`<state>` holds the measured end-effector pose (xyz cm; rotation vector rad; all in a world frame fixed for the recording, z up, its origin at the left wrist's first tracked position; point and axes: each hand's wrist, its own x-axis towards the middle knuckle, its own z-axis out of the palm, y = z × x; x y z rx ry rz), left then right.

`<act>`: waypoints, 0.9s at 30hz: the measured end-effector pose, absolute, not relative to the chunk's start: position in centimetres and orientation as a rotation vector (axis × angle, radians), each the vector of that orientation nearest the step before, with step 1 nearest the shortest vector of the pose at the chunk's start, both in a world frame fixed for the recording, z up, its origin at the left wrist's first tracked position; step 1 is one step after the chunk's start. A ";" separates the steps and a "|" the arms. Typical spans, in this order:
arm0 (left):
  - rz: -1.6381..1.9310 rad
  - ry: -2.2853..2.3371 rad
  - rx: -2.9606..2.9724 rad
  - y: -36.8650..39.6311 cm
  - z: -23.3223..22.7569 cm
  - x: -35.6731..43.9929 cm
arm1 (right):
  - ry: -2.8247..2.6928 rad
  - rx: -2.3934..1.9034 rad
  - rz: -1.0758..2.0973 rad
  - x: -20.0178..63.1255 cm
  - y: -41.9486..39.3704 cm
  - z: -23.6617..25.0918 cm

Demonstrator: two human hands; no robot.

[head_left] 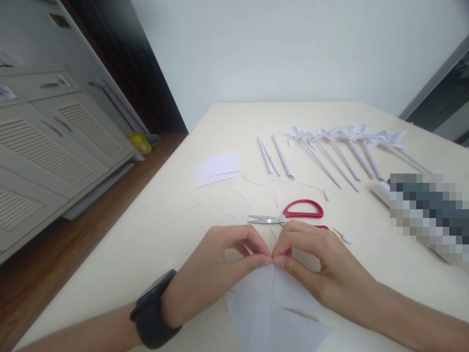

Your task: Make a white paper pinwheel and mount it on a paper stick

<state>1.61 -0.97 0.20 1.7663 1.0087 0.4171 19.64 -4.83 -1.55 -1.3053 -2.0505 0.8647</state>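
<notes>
Close to me on the table lies a white paper sheet (271,313), with slits cut in from its left and right sides and a faint crease down its middle. My left hand (234,254) pinches the sheet's far edge between thumb and fingers. Right beside it, my right hand (311,259) pinches the same edge, the fingertips of both hands meeting. Just beyond my hands rest red-handled scissors (302,209), their blades slightly apart and pointing left; my right hand hides part of the lower handle loop.
Several paper pinwheels (348,134) on rolled sticks lie at the back right. Rolled paper tubes (282,156) and small paper sheets (222,166) sit further left. Thin paper strips (238,195) and a cotton swab (343,236) are scattered around the scissors. A blurred-out long object (432,215) lies right.
</notes>
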 end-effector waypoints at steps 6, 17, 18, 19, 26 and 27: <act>0.429 1.042 1.799 -0.9 0.4 1.7 | -2.056 -1.290 0.846 19.8 -4.8 -1.6; 0.428 1.014 1.813 -0.9 -0.4 1.5 | -2.072 -1.285 0.767 19.8 -4.7 -1.6; 0.414 1.014 1.811 -0.9 -0.3 1.5 | -2.070 -1.282 0.765 19.7 -4.8 -1.6; 0.402 1.013 1.811 -0.9 -0.2 1.6 | -2.069 -1.281 0.763 19.7 -4.8 -1.6; 0.409 0.994 1.794 -1.0 -0.3 1.5 | -2.057 -1.262 0.779 19.6 -5.1 -1.6; 0.429 0.980 1.782 -0.9 -0.5 1.5 | -2.042 -1.261 0.788 19.6 -5.0 -1.6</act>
